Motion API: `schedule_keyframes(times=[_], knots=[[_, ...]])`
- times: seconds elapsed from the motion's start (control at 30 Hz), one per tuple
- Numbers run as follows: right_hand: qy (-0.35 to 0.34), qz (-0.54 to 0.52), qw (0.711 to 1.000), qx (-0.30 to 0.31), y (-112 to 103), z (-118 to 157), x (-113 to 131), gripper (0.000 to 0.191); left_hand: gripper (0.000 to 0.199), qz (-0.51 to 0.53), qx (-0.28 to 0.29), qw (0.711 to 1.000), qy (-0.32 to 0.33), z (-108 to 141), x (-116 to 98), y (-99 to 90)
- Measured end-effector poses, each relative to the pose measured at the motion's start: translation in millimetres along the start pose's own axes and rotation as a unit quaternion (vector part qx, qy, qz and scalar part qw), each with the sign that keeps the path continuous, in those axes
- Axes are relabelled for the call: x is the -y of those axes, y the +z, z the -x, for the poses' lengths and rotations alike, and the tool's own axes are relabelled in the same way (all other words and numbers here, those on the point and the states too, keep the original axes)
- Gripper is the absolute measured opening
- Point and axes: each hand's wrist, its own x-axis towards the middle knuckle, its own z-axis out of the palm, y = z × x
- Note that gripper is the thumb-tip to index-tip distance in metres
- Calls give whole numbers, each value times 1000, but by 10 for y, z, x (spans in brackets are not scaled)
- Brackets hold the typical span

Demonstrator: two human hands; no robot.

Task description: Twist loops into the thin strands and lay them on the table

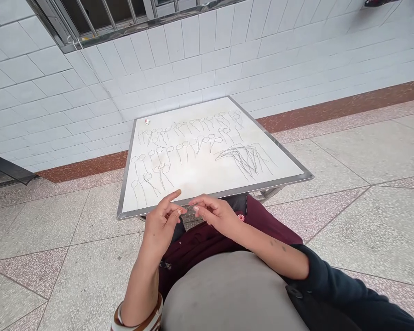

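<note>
My left hand (pixel 162 223) and my right hand (pixel 218 215) meet just over the near edge of a white table (pixel 189 177) with a grey metal rim. Thumb and forefinger are pinched on each side, and a thin strand (pixel 190 205) runs between the fingertips; wire or thread, I cannot tell. Another finger of the left hand points outward. Beyond the hands, rows of thin dark strands, each with a round loop (pixel 159 150) and loose tails, lie across the tabletop. A heap of straighter, crossing strands (pixel 246 161) lies at the right near side.
A small white and red object (pixel 147 122) sits in the table's far left corner. The table's far edge is close to a white tiled wall (pixel 193 59) with a barred window (pixel 106 18). Speckled floor tiles (pixel 345 161) surround the table. My lap (pixel 272 220) is under my hands.
</note>
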Motion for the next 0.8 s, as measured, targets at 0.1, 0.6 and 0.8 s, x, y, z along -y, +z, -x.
schedule_keyframes(times=[0.1,0.6,0.8], knots=[[-6,9,1000,-4,-25,-21,3,17,44,15,13,1000,7,-3,10,47],[104,-88,984,-117,-430,-168,-90,25,48,62,-138,988,-23,-45,183,-84],[125,-114,967,-190,-789,-230,-272,28,54,92,-193,976,-37,-155,614,-131]])
